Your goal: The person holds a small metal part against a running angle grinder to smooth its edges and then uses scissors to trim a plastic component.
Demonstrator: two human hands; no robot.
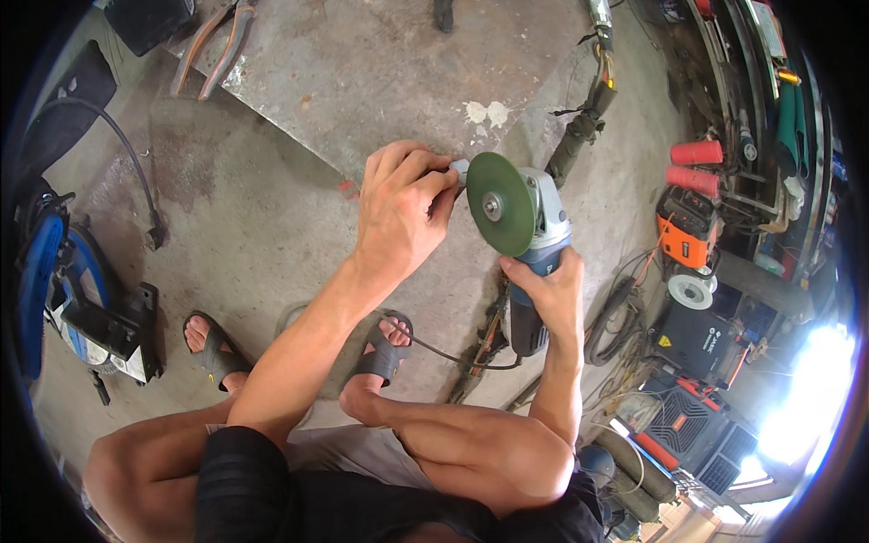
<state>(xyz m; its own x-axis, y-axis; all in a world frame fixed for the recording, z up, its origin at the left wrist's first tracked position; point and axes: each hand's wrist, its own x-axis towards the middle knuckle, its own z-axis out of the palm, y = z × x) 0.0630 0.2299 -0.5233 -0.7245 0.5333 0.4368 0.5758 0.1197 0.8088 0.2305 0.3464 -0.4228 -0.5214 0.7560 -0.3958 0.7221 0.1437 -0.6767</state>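
My right hand [550,291] is wrapped round the blue and black body of an angle grinder [539,261], its thumb across the near side. A green disc [503,206] with a metal nut at its centre is fitted to the silver head and faces left. Just left of the disc's upper edge, my left hand [403,195] is closed in a pinch. A small light grey piece [460,168] shows between those fingertips and the disc; my fingers hide most of it. From the grinder's rear end, a dark cord [466,363] curves left toward my foot.
A worn metal plate [362,68] lies ahead, with long-handled pliers [215,50] at its left corner. A blue machine [86,290] stands left. Along the right are an orange and black machine [685,237], cables [618,312] and red cylinders [695,153]. A wrapped cable [579,136] runs beyond the grinder.
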